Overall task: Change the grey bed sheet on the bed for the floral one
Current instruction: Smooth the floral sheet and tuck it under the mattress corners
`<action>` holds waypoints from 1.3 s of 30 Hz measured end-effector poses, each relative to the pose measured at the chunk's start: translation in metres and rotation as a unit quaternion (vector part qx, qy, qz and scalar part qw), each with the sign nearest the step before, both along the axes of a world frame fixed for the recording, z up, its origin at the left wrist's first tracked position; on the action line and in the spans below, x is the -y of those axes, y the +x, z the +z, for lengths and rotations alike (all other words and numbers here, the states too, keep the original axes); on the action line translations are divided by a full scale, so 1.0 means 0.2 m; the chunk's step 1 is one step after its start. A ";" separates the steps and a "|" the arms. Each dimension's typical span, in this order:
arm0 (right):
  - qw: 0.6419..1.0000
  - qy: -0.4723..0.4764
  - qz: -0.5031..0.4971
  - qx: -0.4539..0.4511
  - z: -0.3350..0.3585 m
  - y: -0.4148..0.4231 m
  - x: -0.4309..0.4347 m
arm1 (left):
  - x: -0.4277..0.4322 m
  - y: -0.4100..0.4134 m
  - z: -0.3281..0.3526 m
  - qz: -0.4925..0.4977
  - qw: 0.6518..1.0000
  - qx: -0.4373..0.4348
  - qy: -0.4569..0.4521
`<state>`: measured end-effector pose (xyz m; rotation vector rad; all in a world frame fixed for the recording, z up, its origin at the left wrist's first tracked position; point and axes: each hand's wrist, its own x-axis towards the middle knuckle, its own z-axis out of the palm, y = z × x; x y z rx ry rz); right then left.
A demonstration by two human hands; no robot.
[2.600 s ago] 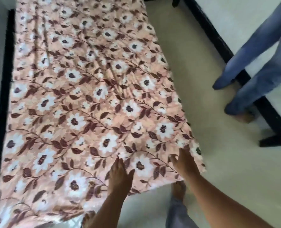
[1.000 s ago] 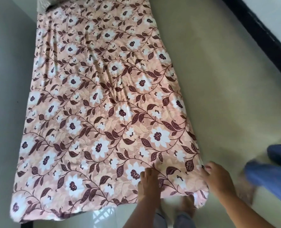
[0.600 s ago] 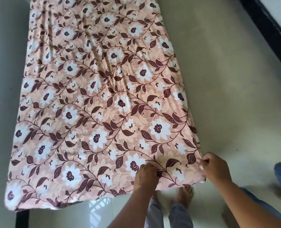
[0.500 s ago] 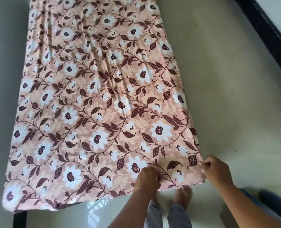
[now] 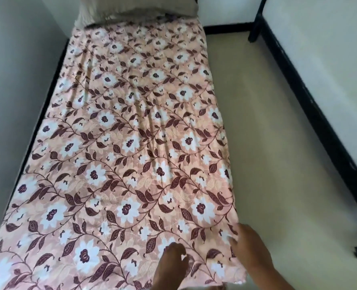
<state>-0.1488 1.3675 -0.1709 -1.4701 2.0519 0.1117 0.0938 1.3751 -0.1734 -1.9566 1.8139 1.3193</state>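
The peach fabric sheet with white flowers and maroon leaves [image 5: 131, 143] lies spread over the black-framed bed [image 5: 46, 105]. My left hand [image 5: 171, 266] and right hand [image 5: 250, 250] touch its 5 o'clock corner; blur hides whether my fingers pinch it.

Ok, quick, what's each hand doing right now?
Left hand: fingers curled, pinching the floral sheet near its foot edge.
Right hand: pinching the same sheet by its near corner.
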 end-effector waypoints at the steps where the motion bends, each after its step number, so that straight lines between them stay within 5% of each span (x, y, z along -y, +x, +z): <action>1: 0.999 -0.017 0.027 -0.003 0.08 0.05 0.08 | 0.05 0.04 0.05 0.025 1.000 -0.001 -0.009; 7: 0.987 -0.034 0.153 -0.021 0.54 0.33 0.43 | 0.37 0.22 0.40 0.090 0.994 0.035 -0.058; 17: 0.975 -0.051 0.216 -0.035 0.88 0.37 0.96 | 0.81 0.22 0.70 0.138 0.984 0.067 -0.089; 39: 0.970 -0.029 0.224 0.088 0.74 -0.87 2.57 | 1.77 -1.22 0.87 0.270 0.957 0.107 -0.001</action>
